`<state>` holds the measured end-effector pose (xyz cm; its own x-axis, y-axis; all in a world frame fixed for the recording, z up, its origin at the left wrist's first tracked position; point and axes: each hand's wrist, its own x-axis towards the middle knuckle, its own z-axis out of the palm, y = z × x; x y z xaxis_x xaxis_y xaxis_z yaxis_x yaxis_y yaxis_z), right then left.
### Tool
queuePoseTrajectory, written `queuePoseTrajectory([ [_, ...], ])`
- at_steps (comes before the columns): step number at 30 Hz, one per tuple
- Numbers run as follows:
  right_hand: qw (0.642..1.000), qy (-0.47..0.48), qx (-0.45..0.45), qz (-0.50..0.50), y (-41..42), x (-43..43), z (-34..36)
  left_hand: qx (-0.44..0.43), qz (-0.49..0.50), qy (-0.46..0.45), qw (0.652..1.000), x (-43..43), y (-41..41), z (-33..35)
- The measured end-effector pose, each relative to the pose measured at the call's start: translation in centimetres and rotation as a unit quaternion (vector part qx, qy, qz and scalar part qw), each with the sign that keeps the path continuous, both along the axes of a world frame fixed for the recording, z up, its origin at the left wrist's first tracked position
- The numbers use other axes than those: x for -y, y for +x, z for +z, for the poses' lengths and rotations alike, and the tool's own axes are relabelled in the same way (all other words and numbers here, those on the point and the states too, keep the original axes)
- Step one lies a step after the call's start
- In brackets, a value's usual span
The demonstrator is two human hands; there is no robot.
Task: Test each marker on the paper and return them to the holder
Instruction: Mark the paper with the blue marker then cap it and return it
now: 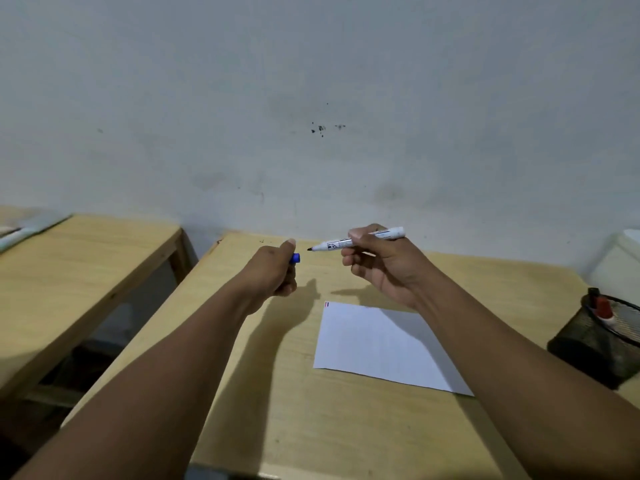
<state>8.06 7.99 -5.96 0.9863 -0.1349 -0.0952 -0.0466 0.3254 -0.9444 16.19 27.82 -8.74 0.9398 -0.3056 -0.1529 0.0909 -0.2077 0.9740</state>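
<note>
Two bare hands are raised above a light wooden table (277, 393), set against a pale wall. The right hand (377, 261) is closed around the barrel of a white uncapped marker (360, 241), held nearly level with its dark tip pointing left. The left hand (273, 268) is curled tight around a small blue cap (295, 258), of which only one end shows past the fingers. Cap and marker tip are just apart, not touching. A white sheet of paper (367, 341) lies flat on the table below the right hand, with a small red mark at its far left corner. A black mesh holder (595, 344) stands at the table's right edge, well apart from the hands, containing a red-capped marker (604, 310).
</note>
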Motion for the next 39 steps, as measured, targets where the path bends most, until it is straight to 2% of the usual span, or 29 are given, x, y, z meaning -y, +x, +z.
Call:
queuePoseTrajectory([
  [2, 1.000, 0.000, 0.001, -0.017, -0.3, 1.6, -0.1, 0.040, 0.001, 0.036, 0.999, -1.2, 0.7, -1.2],
  [3, 1.000, -0.006, -0.007, -0.024, -0.5, 2.3, -0.3, 0.082, -0.015, 0.086, 0.993, -1.6, 0.9, -1.8],
  [6, 0.998, -0.032, -0.042, -0.035, -0.9, 2.9, -1.9, 0.195, -0.065, 0.250, 0.946, -1.2, 0.6, -3.3],
  [10, 0.984, -0.138, -0.045, -0.098, -0.8, 1.1, -4.2, 0.250, -0.095, 0.330, 0.905, 0.0, 0.3, -4.9],
  [13, 0.973, -0.180, -0.030, -0.143, -0.2, -0.2, -5.8, 0.235, -0.103, 0.332, 0.908, 0.1, 0.2, -5.4],
  [17, 0.972, -0.185, -0.048, -0.139, -0.2, -1.4, -7.4, 0.201, -0.123, 0.329, 0.914, 0.1, 0.2, -5.4],
  [21, 0.964, -0.222, -0.060, -0.137, -0.1, -1.5, -8.6, 0.196, -0.166, 0.375, 0.891, 0.6, 0.0, -4.9],
  [27, 0.957, -0.250, -0.065, -0.130, 0.0, -1.8, -9.0, 0.180, -0.181, 0.387, 0.886, 0.8, 0.1, -4.6],
  [39, 0.960, -0.248, -0.060, -0.111, 0.2, -1.7, -9.0, 0.133, -0.187, 0.319, 0.919, 0.3, 0.3, -4.0],
])
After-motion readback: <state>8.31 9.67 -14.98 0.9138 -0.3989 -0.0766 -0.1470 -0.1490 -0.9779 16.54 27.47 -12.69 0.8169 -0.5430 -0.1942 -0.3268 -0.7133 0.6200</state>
